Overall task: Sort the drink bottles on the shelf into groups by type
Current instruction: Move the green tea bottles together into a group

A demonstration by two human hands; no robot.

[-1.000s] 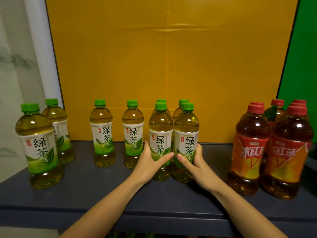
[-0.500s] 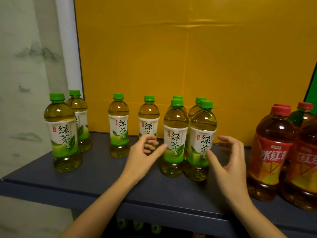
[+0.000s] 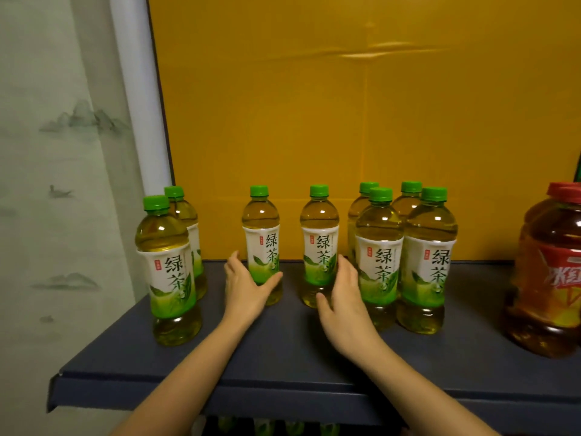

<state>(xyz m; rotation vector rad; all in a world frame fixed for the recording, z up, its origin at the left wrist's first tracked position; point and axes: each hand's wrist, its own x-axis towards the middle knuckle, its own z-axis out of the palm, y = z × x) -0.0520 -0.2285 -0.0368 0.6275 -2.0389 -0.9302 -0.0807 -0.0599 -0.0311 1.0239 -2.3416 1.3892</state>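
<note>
- Drink bottles [image 3: 429, 262] of two kinds are shown standing upright on a dark shelf [image 3: 283, 357], which is backed at 12 o'clock by a yellow cardboard panel [image 3: 345, 121].
- A left pair of green-tea bottles [image 3: 168, 269] is set at 9 o'clock, one just behind the other.
- Two single green-tea bottles are placed near the centre, apart from each other: the left centre bottle [image 3: 261, 240] and the right centre bottle [image 3: 319, 243].
- A cluster of four green-tea bottles [image 3: 379, 262] is packed closely at 2 o'clock of the centre, two in front and two behind.
- Red-capped tea bottles [image 3: 553, 278] with orange-red labels are cut off by the frame edge at 3 o'clock, well apart from the cluster.
- The left hand [image 3: 245, 287] is cupped round the left centre bottle, with fingers at its 9 o'clock side and the thumb laid across the lower label.
- The right hand [image 3: 345, 297] is cupped round the right centre bottle, with fingers at its 3 o'clock side and the thumb against its base.
- A wall covering [image 3: 47, 152] printed with an ink landscape is seen beyond the shelf end at 9 o'clock.
</note>
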